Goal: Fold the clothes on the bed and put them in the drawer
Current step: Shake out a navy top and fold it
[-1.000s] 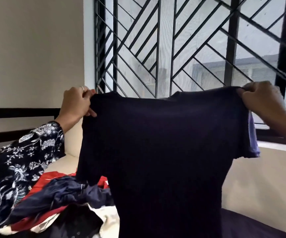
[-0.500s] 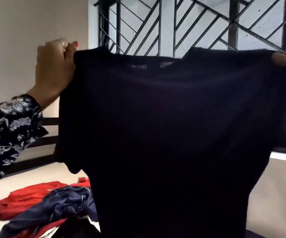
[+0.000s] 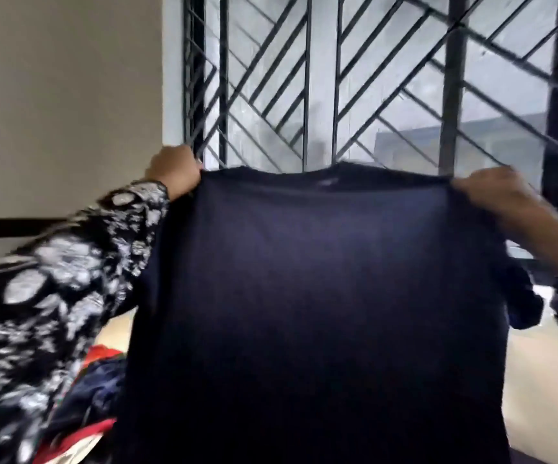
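The dark navy T-shirt (image 3: 321,296) (plain, hanging flat) is pinched at its shoulders by the left hand (image 3: 175,174) and the right hand (image 3: 495,192).

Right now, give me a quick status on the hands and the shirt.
Left hand and right hand each grip a shoulder. Dark shirt held up, spread, unfolded. Clothes pile below left.

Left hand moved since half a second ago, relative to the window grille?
Yes. The left hand, gripping the navy shirt, dropped and shifted toward the window grille; camera moved too.
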`<state>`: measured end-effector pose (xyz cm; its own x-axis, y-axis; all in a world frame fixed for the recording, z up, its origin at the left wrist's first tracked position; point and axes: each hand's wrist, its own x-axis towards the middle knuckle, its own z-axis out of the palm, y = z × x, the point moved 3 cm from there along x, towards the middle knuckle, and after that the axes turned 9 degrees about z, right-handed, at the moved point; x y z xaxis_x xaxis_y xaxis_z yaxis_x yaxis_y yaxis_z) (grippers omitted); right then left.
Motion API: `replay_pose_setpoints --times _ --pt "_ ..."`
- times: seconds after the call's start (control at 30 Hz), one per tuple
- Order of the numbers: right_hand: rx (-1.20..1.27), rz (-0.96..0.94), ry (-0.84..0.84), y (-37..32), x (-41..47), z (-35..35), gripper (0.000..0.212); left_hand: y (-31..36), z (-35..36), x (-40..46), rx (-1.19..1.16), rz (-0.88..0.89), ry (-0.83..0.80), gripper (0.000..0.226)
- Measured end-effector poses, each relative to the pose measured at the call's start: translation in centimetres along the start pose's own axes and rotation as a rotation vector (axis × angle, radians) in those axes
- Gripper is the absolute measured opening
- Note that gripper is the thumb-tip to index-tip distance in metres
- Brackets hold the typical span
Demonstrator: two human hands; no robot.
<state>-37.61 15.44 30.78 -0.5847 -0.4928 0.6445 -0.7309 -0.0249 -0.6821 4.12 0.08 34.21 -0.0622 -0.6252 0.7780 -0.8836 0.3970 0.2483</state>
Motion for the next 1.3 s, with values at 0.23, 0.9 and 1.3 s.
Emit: replay_pose_setpoints --times 0.23,0.9,1.3 --pt "-0.095 0.434 -0.243 19.2 -8.5 13.8 0.039 -5.0 20.4 -14.3 -0.109 -0.167 -0.368 0.024" --pt "-0.344 0.287 -0.478 35.5 -21.9 28.8 0.031 -9.3 42.1 -30.5 -0.268 0.109 -0.727 0.032" --pt "-0.012 -0.338 -1.042 18.2 -39.9 38.7 0.036 -13.3 23.4 -45.3 -0.263 -0.234 -0.407 0.003"
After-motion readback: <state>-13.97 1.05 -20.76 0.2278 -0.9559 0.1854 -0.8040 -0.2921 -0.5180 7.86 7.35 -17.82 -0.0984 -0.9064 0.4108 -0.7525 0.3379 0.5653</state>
